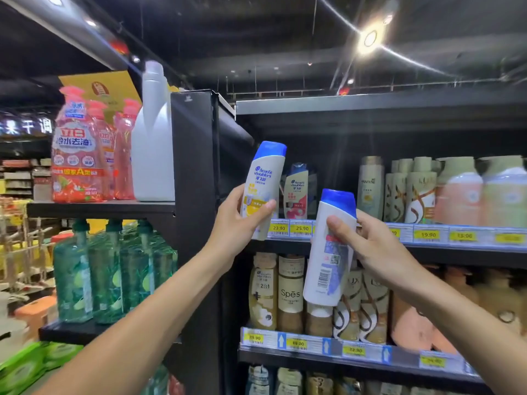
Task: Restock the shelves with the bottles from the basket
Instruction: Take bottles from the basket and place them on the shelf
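Before the shelf (342, 240), each hand's grip holds a shampoo bottle: left hand (236, 220), right hand (370, 246).

We're def in a supermarket, toiletries aisle: dark shelves (370, 246) packed w/ rows of shampoo bottles (370, 186), yellow price tags (427, 234) along the shelf edges, dish soap multipacks (77, 155) on the end rack, more aisles further back.

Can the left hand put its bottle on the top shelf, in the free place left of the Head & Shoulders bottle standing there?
Probably yes. The left hand already holds its bottle beside that gap, and nothing blocks the way to the standing bottle.
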